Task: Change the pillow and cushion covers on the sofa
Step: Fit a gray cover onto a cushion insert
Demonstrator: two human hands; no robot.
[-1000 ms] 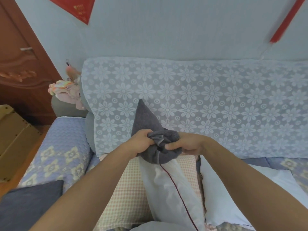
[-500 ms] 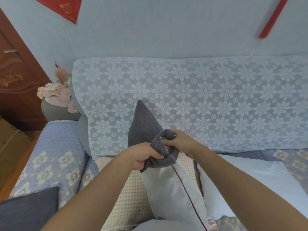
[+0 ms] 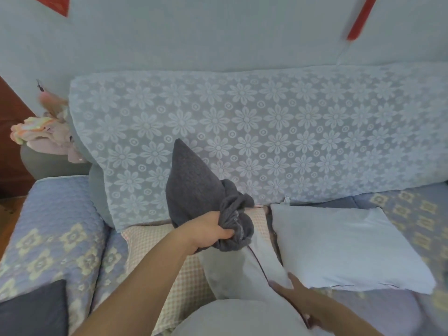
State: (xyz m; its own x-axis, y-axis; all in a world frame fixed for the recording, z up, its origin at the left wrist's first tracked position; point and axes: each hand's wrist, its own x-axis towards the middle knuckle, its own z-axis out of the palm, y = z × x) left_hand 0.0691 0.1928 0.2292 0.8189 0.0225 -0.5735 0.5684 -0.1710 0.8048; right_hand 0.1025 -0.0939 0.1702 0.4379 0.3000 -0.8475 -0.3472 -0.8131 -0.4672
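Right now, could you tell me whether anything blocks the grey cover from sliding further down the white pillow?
Nothing visible does. The left hand grips the bunched grey cover at the white pillow's top; the right hand rests lower on it.

2 hands (image 3: 211, 232), 3 pillows (image 3: 344, 246)
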